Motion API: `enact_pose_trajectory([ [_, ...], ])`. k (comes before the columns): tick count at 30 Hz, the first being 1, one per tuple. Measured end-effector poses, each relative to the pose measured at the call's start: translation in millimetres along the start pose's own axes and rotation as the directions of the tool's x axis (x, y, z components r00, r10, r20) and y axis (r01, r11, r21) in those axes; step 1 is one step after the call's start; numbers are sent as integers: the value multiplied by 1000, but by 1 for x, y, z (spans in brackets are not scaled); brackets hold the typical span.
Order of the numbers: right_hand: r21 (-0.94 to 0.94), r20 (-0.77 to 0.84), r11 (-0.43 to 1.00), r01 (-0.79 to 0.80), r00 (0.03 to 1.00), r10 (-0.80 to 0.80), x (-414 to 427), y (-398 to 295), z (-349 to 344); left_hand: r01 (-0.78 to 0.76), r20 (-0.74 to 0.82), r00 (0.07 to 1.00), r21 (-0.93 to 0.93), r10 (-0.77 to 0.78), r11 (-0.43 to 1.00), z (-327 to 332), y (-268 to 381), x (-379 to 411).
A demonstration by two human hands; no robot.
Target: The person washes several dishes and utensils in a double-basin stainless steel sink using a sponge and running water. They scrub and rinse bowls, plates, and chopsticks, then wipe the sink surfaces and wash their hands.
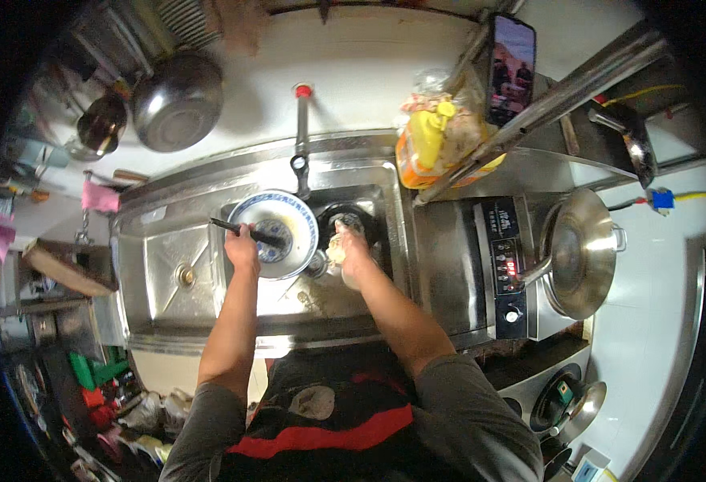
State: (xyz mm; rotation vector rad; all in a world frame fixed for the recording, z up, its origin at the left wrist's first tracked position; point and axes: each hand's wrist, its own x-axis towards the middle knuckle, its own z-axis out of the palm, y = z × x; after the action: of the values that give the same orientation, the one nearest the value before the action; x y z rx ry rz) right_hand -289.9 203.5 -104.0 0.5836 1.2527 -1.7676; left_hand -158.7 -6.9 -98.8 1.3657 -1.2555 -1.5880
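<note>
A large white bowl [304, 232] with a blue patterned rim and centre is in the right basin of a stainless-steel sink [402, 229]. At the bowl's left side, my left hand [242, 246] is closed around dark stick-like utensils [271, 238], which look like chopsticks; their far ends lie over the bowl's inside. My right hand [356, 253] is blurred, to the right of the bowl. It is against a pale, crumpled thing [336, 248] in front of a dark round vessel [372, 222]. Whether its fingers grip that thing is unclear. A small metal fitting [316, 265] shows between bowl and hand.
A faucet [300, 159] reaches over the sink from the wall. The left basin [172, 271] has a drain. Behind on the right stands a yellow pump bottle [430, 141], below a slanted metal pole [539, 111] and a phone [511, 69]. Further right, a wok [585, 259] sits on an induction cooker [503, 265].
</note>
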Motion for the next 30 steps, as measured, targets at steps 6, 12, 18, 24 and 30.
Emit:
enact_pose_trajectory([
  [6,167,172,985,31,983,-61,41,-10,-34,-27,78,996,745,-47,666,21,-35,41],
  [12,252,149,945,209,956,-251,110,-47,-54,-21,132,979,823,-156,567,51,-49,50],
  [18,296,-56,930,217,976,-210,95,-79,-14,-22,268,943,642,-198,766,20,-21,25],
  [24,139,44,937,321,943,-329,107,-80,-9,83,344,933,84,-107,993,-23,47,-33],
  [30,11,436,930,367,835,-335,94,-58,-34,74,89,994,-93,-66,993,-124,48,-34],
])
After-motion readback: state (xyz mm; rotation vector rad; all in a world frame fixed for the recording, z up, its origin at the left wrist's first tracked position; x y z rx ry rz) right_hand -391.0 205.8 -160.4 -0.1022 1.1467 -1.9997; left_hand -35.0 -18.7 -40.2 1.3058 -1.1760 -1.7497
